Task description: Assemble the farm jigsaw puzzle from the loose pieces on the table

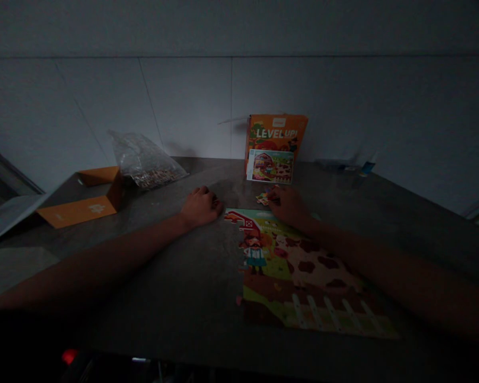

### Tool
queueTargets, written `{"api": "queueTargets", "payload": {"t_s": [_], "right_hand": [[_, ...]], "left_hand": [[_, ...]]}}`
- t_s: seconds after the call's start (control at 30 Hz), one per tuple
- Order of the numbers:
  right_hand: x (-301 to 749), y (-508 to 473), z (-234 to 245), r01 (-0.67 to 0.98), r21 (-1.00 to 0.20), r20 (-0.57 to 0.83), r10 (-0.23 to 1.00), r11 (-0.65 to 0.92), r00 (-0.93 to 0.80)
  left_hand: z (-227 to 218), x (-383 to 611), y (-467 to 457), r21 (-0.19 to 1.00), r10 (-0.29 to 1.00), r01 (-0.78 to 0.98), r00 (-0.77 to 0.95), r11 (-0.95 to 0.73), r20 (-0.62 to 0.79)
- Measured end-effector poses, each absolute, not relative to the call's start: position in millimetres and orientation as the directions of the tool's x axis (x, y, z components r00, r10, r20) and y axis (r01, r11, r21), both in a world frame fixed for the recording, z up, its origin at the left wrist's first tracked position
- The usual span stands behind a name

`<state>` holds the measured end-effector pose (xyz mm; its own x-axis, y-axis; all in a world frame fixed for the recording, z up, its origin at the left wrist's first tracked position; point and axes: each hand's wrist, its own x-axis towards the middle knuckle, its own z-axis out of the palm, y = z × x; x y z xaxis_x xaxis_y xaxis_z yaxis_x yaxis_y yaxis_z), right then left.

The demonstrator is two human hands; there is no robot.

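Observation:
A partly assembled farm jigsaw puzzle [315, 266] lies flat on the grey table, showing a cow, a farmer and a white fence. Its left edge is ragged with open knobs and notches. Just past its top edge, my right hand [289, 206] has its fingers closed at a puzzle piece [262, 199]; the dim light blurs how many pieces lie there. My left hand [201, 206] rests on the table beyond the puzzle's upper left corner, fingers curled in. Whatever those fingers may hold is hidden.
An orange "LEVEL UP!" box [277, 127] leans by the wall, with a farm picture card [270, 167] propped against it. At the left are a clear plastic bag [143, 159] of small pieces and an open orange box [80, 207]. A small blue object [368, 168] sits back right.

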<state>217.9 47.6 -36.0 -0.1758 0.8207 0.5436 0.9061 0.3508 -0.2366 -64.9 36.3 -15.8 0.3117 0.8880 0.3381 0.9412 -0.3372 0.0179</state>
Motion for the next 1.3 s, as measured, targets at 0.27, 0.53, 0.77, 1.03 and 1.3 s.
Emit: {"api": "queueTargets", "payload": {"t_s": [0.27,0.53,0.77,1.03,1.3], "right_hand": [[214,43,-27,0.843,-0.299,0.649,0.743,0.447,-0.164],[213,40,-21,0.853,-0.344,0.524,0.834,0.392,-0.173],[215,44,-28,0.905,-0.275,0.528,0.838,0.324,-0.139],[214,42,-32,0.9,-0.27,0.571,0.81,0.342,-0.136],[213,41,-29,0.886,-0.25,0.613,0.772,0.391,-0.168]], "left_hand": [[-19,-67,42,0.081,0.896,0.943,0.276,-0.322,0.349],[-16,-67,38,0.251,0.866,0.871,0.307,-0.423,0.394],[-17,-69,36,0.273,0.76,0.741,0.459,-0.613,0.461],[-13,-66,36,0.198,0.888,0.937,0.185,-0.289,0.42],[-14,-70,41,0.262,0.866,0.935,0.084,-0.24,0.493]]}}
